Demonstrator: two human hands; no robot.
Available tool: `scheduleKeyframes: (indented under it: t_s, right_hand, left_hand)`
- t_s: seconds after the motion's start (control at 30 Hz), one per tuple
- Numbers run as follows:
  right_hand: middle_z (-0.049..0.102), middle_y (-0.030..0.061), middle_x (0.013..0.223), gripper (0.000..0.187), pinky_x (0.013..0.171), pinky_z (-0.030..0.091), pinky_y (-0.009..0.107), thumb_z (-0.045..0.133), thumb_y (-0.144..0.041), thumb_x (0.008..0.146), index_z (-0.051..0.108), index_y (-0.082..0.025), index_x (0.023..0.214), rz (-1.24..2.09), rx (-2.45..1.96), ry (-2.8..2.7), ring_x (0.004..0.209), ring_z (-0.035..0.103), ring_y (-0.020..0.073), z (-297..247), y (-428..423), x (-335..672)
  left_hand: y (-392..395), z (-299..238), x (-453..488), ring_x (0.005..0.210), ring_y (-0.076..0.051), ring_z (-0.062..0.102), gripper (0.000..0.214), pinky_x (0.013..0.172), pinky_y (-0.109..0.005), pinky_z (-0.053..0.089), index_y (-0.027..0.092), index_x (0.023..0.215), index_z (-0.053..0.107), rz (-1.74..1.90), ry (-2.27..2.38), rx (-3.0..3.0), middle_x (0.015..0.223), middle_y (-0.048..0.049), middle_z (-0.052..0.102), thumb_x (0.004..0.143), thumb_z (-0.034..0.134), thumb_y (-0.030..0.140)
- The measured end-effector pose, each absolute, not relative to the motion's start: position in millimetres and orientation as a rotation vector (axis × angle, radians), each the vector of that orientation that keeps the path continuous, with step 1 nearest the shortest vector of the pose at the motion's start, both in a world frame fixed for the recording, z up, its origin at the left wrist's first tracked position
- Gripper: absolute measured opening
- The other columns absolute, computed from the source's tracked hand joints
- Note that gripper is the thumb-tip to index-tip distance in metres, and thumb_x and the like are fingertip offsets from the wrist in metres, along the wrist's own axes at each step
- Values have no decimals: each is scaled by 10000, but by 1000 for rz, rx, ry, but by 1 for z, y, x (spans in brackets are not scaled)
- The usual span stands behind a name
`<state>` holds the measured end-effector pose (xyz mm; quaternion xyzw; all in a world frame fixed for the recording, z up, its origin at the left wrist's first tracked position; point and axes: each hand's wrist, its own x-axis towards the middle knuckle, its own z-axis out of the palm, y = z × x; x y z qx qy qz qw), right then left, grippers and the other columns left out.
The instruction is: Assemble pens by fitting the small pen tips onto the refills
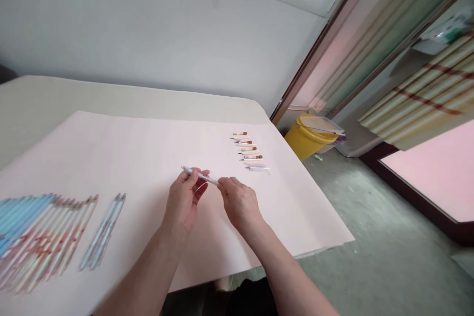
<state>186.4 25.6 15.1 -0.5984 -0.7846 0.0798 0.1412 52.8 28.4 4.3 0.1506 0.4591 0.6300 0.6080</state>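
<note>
Both my hands hold one clear pen just above a pale pink sheet that covers the table. My left hand pinches the pen's left half, fingers closed round the barrel. My right hand pinches its right end with thumb and fingertips. A short way beyond my right hand lies a row of small pen parts, some with orange-brown ends. Two clear pens lie side by side to the left of my left arm.
A wide row of blue, white and reddish pens lies at the table's left edge. The table's right edge drops to a grey floor, where a yellow bucket stands by a door frame. A grey wall runs behind the table.
</note>
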Motion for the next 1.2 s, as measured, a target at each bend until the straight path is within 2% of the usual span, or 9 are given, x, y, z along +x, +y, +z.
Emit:
scheduleKeyframes:
  t_s: [0.13, 0.3, 0.47, 0.6, 0.77, 0.9, 1.0, 1.2]
  right_hand:
    - [640, -7, 787, 150, 523, 249, 250, 390, -236, 918, 529, -235, 973, 295, -1750, -2228, 635, 569, 141, 17, 27, 186]
    - [611, 26, 983, 185, 511, 254, 249, 538, -263, 839, 489, -229, 1015, 220, -1785, -2205, 653, 577, 144, 20, 24, 183]
    - [632, -7, 874, 112, 540, 287, 234, 475, -248, 880, 521, -252, 982, 330, -1722, -2204, 685, 585, 138, 21, 24, 184]
    - [634, -7, 796, 162, 536, 285, 235, 392, -263, 919, 533, -254, 997, 348, -1711, -2211, 643, 572, 139, 20, 24, 183]
    - [603, 29, 981, 163, 558, 331, 230, 497, -222, 838, 540, -236, 994, 381, -1668, -2111, 692, 567, 134, 20, 24, 182]
    - [614, -2, 791, 144, 559, 372, 224, 440, -259, 858, 552, -237, 946, 698, -1587, -1896, 626, 538, 126, 22, 26, 185]
    - [596, -16, 672, 221, 505, 365, 217, 358, -325, 892, 556, -229, 909, 910, -1568, -1767, 531, 503, 114, 23, 28, 186]
    - [566, -39, 644, 153, 454, 357, 198, 499, -300, 803, 538, -219, 927, 1065, -1481, -1677, 468, 459, 90, 24, 28, 186]
  left_hand:
    - [29, 3, 53, 900, -174, 627, 169, 805, -316, 477, 166, 847, 607, 1454, 1042, 353, 939, -99, 688, 749, 650, 297]
    - [28, 3, 53, 884, -168, 628, 163, 787, -307, 480, 166, 840, 610, 1453, 1034, 336, 943, -100, 687, 748, 652, 293]
    - [27, 6, 52, 878, -172, 629, 154, 813, -328, 479, 161, 832, 613, 1452, 1041, 344, 923, -100, 686, 754, 645, 290]
    - [27, 5, 52, 884, -168, 627, 164, 811, -320, 480, 162, 842, 614, 1440, 1033, 349, 950, -104, 684, 760, 640, 301]
    - [28, 4, 52, 843, -161, 631, 150, 773, -311, 491, 163, 828, 616, 1453, 1025, 333, 929, -95, 687, 752, 648, 288]
    - [28, 4, 53, 844, -156, 630, 166, 767, -300, 490, 160, 829, 613, 1444, 1021, 325, 929, -94, 688, 745, 655, 297]
    - [28, 4, 53, 845, -157, 630, 169, 761, -294, 491, 161, 834, 610, 1434, 1028, 310, 923, -96, 690, 745, 656, 297]
    - [29, 5, 54, 827, -153, 631, 143, 773, -302, 492, 157, 825, 608, 1436, 1026, 305, 915, -97, 688, 760, 642, 280]
